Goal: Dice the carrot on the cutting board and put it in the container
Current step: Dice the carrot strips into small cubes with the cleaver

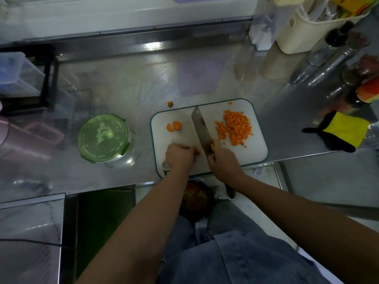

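Observation:
A white cutting board (254, 152) with a teal rim lies on the steel counter. My right hand (222, 159) grips a cleaver (202, 130) whose blade points away from me, edge down on the board. My left hand (179, 154) pinches a small carrot piece (197, 151) just left of the blade. A heap of diced carrot (235, 127) sits on the board's right half. Two carrot slices (174, 126) lie on its left half. A round container (103, 138) with a green lid on stands left of the board.
One carrot bit (170, 104) lies on the counter (123, 95) beyond the board. A yellow and black cloth (344, 133) lies at right. Bottles (365, 89) and a cream utensil holder (307, 31) crowd the back right. A bin (195, 198) sits below the counter edge.

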